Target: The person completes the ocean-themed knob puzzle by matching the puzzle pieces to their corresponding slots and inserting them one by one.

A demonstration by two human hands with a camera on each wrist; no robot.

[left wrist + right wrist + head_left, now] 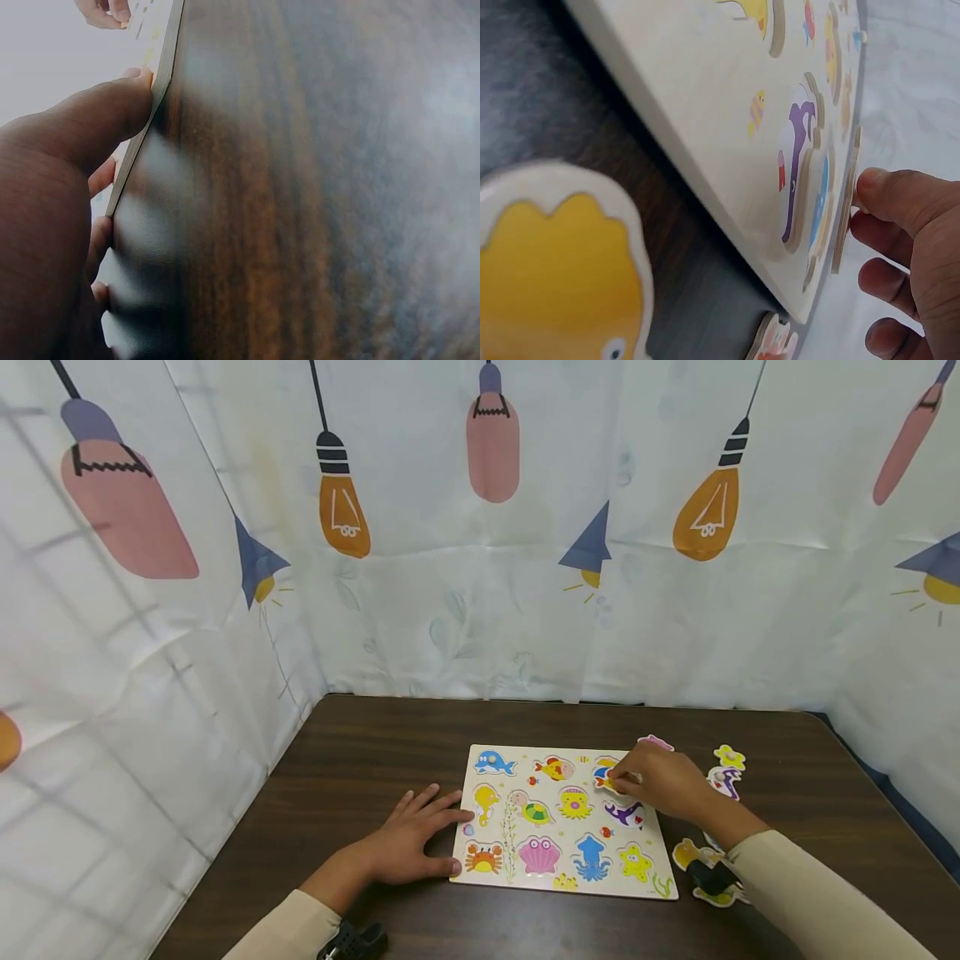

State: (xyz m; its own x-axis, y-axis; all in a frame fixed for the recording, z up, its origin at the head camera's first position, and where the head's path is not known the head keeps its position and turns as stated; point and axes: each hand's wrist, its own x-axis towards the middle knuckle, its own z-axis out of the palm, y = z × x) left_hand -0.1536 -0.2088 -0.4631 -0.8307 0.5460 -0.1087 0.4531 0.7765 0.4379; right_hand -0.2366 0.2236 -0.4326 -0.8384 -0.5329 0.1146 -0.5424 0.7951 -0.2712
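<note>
A wooden peg-puzzle board [626, 883] printed with sea animals lies on the table. My left hand [405, 843] rests at its left edge with fingers spread; in the left wrist view the thumb of that hand [82, 127] touches the board's edge. Over the upper right corner, my right hand [667, 781] pinches a puzzle piece. The right wrist view shows this thin wooden piece [845, 217] edge-on, tilted up beside a blue-pictured recess, between thumb and fingers of the right hand [922, 232]. Its printed face is hard to make out.
Right of the board lie several loose pieces, among them a yellow flower-like one [729, 757], a purple one [723, 781] and a yellow one [685, 853]. A pink piece [657, 742] lies behind the right hand. Printed curtains [480, 610] enclose the dark wooden table [390, 735].
</note>
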